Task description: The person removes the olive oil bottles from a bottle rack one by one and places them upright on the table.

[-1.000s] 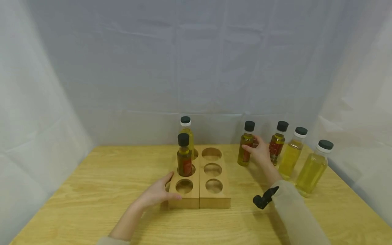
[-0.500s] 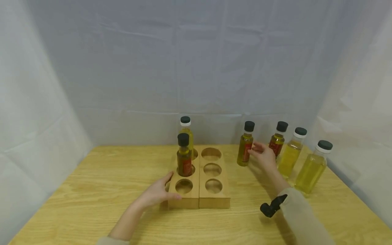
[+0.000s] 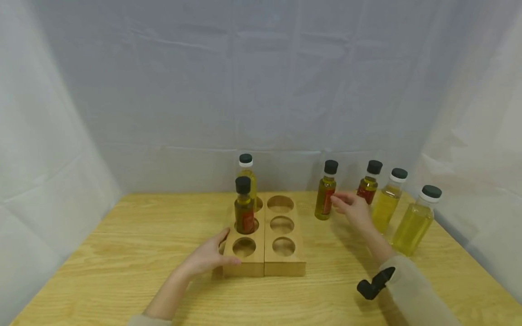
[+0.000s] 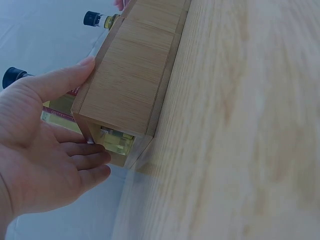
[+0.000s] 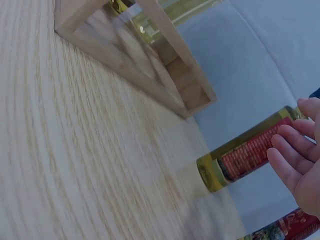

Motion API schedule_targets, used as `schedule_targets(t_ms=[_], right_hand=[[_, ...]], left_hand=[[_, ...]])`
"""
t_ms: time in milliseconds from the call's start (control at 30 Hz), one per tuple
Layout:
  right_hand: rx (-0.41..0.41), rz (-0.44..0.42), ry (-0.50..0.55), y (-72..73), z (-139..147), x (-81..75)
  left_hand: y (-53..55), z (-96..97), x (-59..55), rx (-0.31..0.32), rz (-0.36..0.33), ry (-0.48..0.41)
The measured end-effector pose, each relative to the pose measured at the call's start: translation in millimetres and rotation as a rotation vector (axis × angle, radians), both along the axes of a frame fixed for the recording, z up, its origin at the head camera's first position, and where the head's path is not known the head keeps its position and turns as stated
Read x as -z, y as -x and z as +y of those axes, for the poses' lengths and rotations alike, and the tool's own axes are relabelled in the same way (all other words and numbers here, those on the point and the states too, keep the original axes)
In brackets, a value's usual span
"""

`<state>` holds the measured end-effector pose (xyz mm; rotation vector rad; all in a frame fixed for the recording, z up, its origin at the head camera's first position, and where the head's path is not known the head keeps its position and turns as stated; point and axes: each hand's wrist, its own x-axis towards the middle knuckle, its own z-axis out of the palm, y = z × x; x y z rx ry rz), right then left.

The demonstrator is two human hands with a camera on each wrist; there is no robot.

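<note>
My left hand (image 3: 205, 258) rests at the near left corner of a wooden bottle rack (image 3: 284, 269), thumb on the front edge and fingers extended along its side. Two columns of round holes run through the rack's top. In the left column stand a dark-capped bottle with a red label (image 3: 244, 216) and, behind it, a yellow oil bottle (image 3: 248, 179). Right of the rack, a red-labelled oil bottle (image 3: 324, 199) stands upright on the table. Beside it is my right hand (image 3: 357, 213), fingers loose and fingertips right at the label, not wrapped round the bottle (image 5: 245, 150).
Another red-labelled bottle (image 3: 368, 184) stands behind my right hand. Farther right are two bottles of yellow oil, a slimmer one (image 3: 386, 206) and a wider one (image 3: 413, 226). White sheeting (image 3: 195, 113) hangs behind the wooden table (image 3: 122, 271).
My right hand has let go of the red-labelled bottle and drawn back to the right. That bottle stays standing in place. The left hand stays at the rack's corner.
</note>
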<state>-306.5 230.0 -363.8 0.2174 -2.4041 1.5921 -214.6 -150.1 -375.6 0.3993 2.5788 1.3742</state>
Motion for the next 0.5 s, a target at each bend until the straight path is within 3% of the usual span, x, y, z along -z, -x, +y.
schedule_targets(t_ms=[500], right_hand=[[-0.139, 0.026, 0.04, -4.9, -38, -19.9]], left_hand=[[0.2, 0.0, 0.6, -0.003, 0.002, -0.005]])
